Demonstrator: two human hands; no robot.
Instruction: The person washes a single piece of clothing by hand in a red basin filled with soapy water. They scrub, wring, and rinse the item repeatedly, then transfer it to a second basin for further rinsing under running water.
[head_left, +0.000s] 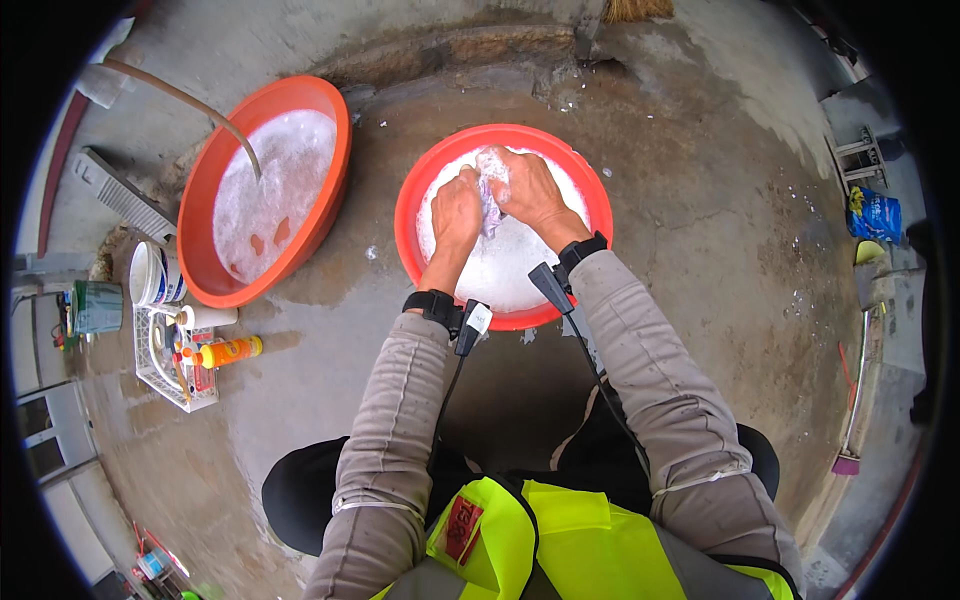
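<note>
A red plastic basin (409, 259) full of white suds stands on the concrete floor before me. Over its far half, my left hand (455, 208) and my right hand (531, 187) are close together with fingers curled in. Both grip a wet, pale purple cloth (491, 214), bunched between them and partly hidden by the fingers. Foam clings to my right hand's fingers and the cloth. The lower end of the cloth hangs just above or on the suds (499, 274); which of the two I cannot tell.
To the left, a larger orange basin (339, 161) holds foamy water, with a hose (187, 103) reaching into it. A washboard (124, 193) leans nearby. Close by are a white bucket (146, 274), a white plastic basket (146, 367) and a yellow-orange bottle (231, 351). Cables hang from my wrist straps.
</note>
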